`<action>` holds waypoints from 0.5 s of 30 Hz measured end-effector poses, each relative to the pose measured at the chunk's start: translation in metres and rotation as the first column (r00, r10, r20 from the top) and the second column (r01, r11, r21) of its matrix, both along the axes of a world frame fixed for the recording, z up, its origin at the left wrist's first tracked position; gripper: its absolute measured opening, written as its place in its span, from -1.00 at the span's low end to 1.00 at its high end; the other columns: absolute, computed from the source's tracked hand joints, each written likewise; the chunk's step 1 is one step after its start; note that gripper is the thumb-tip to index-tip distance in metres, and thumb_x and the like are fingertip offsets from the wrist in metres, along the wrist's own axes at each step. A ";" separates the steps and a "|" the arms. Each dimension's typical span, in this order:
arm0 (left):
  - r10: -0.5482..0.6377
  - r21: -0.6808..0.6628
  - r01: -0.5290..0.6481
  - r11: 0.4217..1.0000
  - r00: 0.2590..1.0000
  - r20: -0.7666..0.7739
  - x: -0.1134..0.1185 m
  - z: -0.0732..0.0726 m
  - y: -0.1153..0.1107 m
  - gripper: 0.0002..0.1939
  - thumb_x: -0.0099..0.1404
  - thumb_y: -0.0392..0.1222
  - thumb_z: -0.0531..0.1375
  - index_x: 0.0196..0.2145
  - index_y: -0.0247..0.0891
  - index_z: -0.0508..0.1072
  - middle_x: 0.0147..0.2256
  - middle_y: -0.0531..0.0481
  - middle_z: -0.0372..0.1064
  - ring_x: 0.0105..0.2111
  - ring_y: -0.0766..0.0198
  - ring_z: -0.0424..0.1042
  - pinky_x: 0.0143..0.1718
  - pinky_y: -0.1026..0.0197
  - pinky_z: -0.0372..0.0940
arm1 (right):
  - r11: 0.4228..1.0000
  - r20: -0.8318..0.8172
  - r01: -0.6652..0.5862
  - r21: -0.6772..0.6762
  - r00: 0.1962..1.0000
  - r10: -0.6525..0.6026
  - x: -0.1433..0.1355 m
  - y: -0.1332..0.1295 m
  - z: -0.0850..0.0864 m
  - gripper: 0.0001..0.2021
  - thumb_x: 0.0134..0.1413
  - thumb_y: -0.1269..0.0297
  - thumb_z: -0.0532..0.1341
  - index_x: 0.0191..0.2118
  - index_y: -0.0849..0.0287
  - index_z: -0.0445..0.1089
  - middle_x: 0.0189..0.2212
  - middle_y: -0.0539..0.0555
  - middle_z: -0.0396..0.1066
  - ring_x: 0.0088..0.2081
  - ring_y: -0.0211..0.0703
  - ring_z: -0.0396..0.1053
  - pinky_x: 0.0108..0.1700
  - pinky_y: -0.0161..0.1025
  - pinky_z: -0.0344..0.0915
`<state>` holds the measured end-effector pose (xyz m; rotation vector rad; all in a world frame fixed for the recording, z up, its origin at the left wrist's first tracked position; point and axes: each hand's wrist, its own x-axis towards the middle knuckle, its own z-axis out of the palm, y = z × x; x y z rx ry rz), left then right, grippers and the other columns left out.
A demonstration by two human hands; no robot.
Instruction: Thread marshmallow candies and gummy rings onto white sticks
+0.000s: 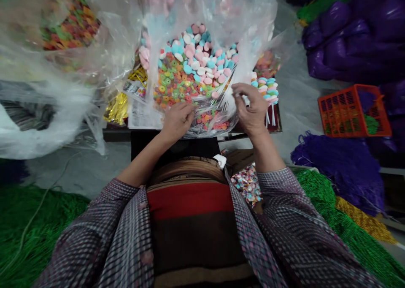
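Observation:
My left hand [179, 119] is at the front edge of an opened clear bag, its fingers curled together over ring-shaped gummy candies [172, 83]. Whatever is between its fingertips is hidden. Pinched at the fingertips, my right hand [251, 110] is beside a loose bunch of thin white sticks [223, 96]; I cannot make out whether it grips one. Pink, blue and white marshmallows [202, 53] lie behind the rings. A crumpled clear plastic bag [210, 123] with more rings is between my hands. Marshmallow skewers [268, 89] lie right of my right hand.
Gold twist ties [117, 108] lie at the table's left, near a big bag of gummy rings [74, 26]. An orange basket [354, 110] and purple bundles [341, 43] are to the right. Green netting [34, 220] is at lower left, and a bag of wrapped pieces [248, 184] below the table.

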<state>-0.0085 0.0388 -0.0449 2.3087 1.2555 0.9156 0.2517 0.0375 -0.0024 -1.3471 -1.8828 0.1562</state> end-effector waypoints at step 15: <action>0.249 -0.490 0.210 0.846 0.656 0.712 0.015 0.032 -0.008 -0.65 0.47 0.16 0.20 -0.07 -0.11 0.62 -0.27 0.04 0.62 -0.35 0.37 0.56 -0.21 0.21 0.46 | 0.923 -0.858 -0.081 -0.376 0.406 -0.314 -0.048 -0.061 -0.025 -0.74 0.12 0.03 0.34 -0.21 -0.01 0.31 -0.17 -0.01 0.58 -0.15 -0.20 0.62 -0.04 -0.16 0.59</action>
